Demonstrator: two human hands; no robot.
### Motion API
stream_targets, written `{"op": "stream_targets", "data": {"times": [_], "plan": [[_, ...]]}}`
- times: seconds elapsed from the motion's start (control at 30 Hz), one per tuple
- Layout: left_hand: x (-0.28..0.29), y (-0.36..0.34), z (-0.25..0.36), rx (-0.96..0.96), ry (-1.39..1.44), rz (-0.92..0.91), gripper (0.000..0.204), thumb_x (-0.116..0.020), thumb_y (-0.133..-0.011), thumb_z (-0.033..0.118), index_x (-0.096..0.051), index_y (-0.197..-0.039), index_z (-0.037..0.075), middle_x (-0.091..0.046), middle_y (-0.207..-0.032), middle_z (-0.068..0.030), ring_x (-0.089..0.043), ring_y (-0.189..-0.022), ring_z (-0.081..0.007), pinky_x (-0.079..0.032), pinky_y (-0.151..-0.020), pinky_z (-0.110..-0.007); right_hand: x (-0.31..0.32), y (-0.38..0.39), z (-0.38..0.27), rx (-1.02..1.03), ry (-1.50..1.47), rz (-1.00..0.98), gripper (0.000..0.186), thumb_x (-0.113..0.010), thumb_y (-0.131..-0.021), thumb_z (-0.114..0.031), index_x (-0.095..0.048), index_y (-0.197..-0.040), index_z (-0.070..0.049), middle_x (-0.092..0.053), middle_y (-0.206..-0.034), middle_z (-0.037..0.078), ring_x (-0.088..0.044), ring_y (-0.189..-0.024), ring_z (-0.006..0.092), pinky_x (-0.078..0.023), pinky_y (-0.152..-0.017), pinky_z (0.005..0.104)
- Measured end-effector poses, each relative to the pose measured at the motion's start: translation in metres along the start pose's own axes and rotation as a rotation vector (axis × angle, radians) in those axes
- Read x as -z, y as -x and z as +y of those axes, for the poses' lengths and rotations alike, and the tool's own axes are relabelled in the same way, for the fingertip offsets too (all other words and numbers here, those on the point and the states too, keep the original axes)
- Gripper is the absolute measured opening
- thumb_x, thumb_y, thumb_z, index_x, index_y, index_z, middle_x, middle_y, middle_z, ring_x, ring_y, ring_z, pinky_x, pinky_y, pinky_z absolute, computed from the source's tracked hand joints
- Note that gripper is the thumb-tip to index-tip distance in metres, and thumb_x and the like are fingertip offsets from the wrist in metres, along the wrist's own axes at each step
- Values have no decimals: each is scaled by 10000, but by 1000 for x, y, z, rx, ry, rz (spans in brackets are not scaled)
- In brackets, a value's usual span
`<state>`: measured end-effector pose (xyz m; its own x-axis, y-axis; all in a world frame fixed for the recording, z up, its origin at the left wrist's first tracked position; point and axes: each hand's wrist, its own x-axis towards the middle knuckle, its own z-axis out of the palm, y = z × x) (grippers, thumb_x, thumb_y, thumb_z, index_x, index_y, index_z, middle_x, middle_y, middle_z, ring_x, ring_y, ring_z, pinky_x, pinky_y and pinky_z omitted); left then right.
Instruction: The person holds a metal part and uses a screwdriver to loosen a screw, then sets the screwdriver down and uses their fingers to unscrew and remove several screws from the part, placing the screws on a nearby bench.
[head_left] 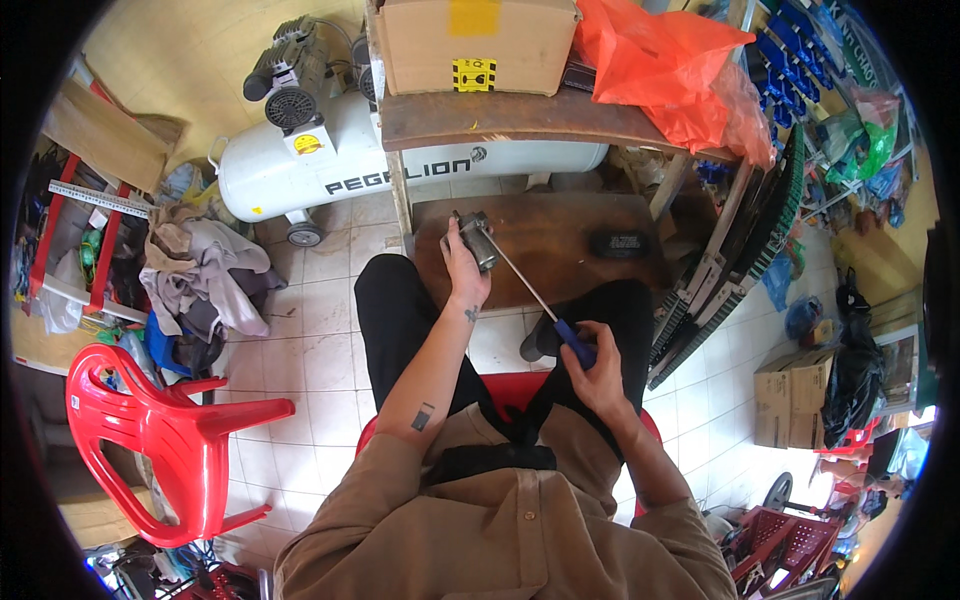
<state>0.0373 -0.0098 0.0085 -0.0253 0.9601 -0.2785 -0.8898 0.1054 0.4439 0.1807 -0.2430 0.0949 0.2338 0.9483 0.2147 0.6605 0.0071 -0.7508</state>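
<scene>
My left hand (464, 270) is closed around a small grey metal part (481, 243), roughly cylindrical, held up over the front of the low brown wooden shelf (540, 275). In my right hand (602, 378), above my right thigh, is a long screwdriver (574, 343) with a dark blue handle. Its thin shaft slants up and left, and the tip meets or overlaps the metal part; whether it sits in a screw is too small to tell. A black rounded case (619, 244) lies on the right of that shelf.
A cardboard box (475, 50) and an orange plastic bag (655, 65) rest on the upper shelf (540, 122). Behind stands a white air compressor (300, 170). At left are a red plastic chair (150, 440) and a heap of cloth (205, 265); cartons (792, 400) stand at right.
</scene>
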Motion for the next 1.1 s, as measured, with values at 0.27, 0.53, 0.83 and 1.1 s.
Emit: {"op": "stream_targets", "data": {"times": [0.27, 0.53, 0.83, 1.1], "plan": [[8, -3, -4, 12, -20, -2, 393, -646, -966, 381, -464, -1196, 119, -642, -1110, -88, -656, -974, -239, -560, -861, -369, -7, 15, 5, -51, -114, 107, 356, -714, -887, -65, -559, -1192, 33, -643, -922, 146, -664, -806, 210, -539, -748, 337], [3, 4, -4, 35, 9, -84, 356, -644, -969, 384, -485, -1136, 113, -662, -1092, -99, -657, -1017, -232, -547, -817, -367, -12, 21, 31, -469, -620, 70, 303, -607, -990, -96, -544, -1252, 43, -654, -770, 97, -604, -570, 115, -499, -535, 252], [11, -4, 0, 173, 99, -89, 435, -620, -957, 413, -601, -1191, 47, -679, -1094, -93, -652, -1055, -248, -520, -894, -371, -11, 23, 30, -125, -212, 184, 315, -635, -965, -76, -532, -1244, 30, -580, -1020, 110, -602, -785, 130, -500, -700, 266], [4, 4, -2, 173, 89, -144, 423, -605, -968, 383, -583, -1202, 32, -656, -1152, -117, -635, -1092, -269, -514, -943, -374, 9, 8, 22, -304, -348, 151, 398, -367, -1085, -270, -526, -1308, 19, -627, -868, 82, -599, -666, 107, -472, -538, 246]]}}
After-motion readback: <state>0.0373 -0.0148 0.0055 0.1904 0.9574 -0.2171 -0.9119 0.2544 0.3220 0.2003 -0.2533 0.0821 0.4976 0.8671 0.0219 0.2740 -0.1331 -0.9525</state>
